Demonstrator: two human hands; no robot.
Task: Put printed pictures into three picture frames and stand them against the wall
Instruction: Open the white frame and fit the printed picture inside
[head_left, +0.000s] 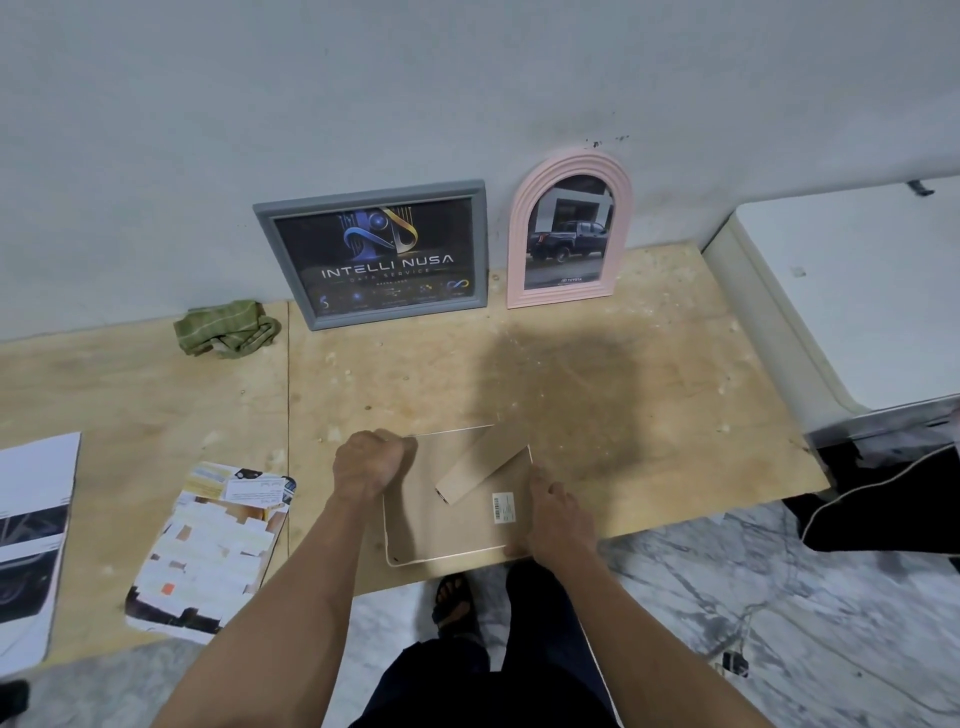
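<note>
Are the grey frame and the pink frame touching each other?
Apart. The head view shows a strip of wall and table between the grey frame and the pink frame.

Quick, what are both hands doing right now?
Left hand: fingers curled, gripping the top left corner of the gold frame.
Right hand: resting on the frame's right edge; grip cannot be told.
</note>
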